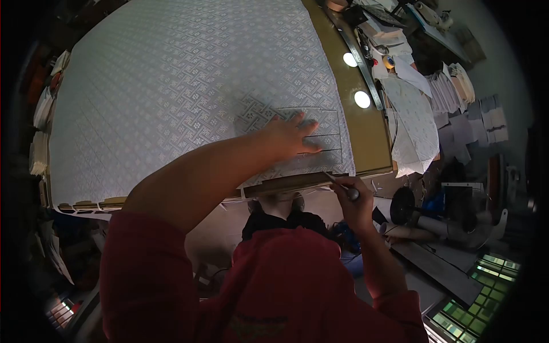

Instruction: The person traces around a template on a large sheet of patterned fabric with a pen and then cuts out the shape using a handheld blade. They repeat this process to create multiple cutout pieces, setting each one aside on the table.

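Observation:
Pale silvery fabric [171,68] with a woven lattice and flower pattern covers the table. My left hand [289,137] lies on it near the right front corner, fingers spread. Around those fingers, straight dark lines [329,135] mark out narrow strips on the cloth. Just off the front edge, my right hand [357,206] is closed round a thin pointed tool [337,180] with a rounded grey handle end. Its tip points at the fabric's edge, close to the lined corner. Whether the tool is an awl or a knife I cannot tell.
A brown table strip [366,126] shows along the right, with a long metal ruler [360,63] on it. Beyond are paper stacks [446,88], a roll of tape [389,62] and a patterned fabric piece [409,126]. A black fan [403,204] stands low at right.

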`<state>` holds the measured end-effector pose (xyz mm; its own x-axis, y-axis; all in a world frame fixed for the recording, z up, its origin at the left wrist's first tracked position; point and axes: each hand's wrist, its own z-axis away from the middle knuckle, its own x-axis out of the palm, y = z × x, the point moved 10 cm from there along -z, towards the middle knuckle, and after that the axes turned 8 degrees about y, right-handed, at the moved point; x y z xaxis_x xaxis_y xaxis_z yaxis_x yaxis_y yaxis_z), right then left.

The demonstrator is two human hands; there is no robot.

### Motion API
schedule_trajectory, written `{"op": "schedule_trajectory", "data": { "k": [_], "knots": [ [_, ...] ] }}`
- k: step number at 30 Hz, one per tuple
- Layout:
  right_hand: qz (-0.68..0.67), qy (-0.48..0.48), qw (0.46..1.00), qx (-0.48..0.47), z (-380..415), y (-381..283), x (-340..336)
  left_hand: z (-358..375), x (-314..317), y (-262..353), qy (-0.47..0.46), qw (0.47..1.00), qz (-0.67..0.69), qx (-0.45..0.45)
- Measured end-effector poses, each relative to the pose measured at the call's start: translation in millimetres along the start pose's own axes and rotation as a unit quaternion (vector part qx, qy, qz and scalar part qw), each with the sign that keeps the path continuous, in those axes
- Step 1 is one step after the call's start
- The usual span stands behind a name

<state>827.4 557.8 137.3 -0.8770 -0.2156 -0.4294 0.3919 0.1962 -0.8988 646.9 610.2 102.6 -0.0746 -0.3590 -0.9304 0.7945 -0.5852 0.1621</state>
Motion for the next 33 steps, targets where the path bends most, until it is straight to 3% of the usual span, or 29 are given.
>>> {"op": "schedule_trajectory", "data": {
  "k": [3, 4, 7, 10, 24, 33],
  "knots": [
    [0.037, 0.151, 0.984, 0.088, 3.4, 27.3, -42.8, 2.6, -3.7, 2.1, -0.003, 1.000, 0.023, 0.015],
    [0.050, 0.175, 0.980, 0.075, 4.8, 25.9, -49.6, 1.0, -9.3, 8.9, 0.001, 0.999, 0.018, 0.038],
    [0.125, 0.230, 0.965, 0.011, 2.5, 3.6, -59.9, -0.7, -10.0, 6.8, -0.042, 0.999, 0.031, 0.000],
    [0.118, 0.223, 0.966, 0.056, 0.1, 13.8, -56.2, -0.9, -5.4, 7.4, -0.070, 0.997, 0.016, -0.009],
    [0.128, 0.220, 0.964, 0.079, -26.5, 10.4, -52.1, 2.5, -14.5, 10.5, -0.090, 0.995, -0.005, -0.031],
    [0.137, 0.234, 0.960, 0.071, -14.1, 20.5, -48.0, -2.3, -10.6, 8.4, -0.053, 0.998, -0.003, -0.018]
  ]
}}
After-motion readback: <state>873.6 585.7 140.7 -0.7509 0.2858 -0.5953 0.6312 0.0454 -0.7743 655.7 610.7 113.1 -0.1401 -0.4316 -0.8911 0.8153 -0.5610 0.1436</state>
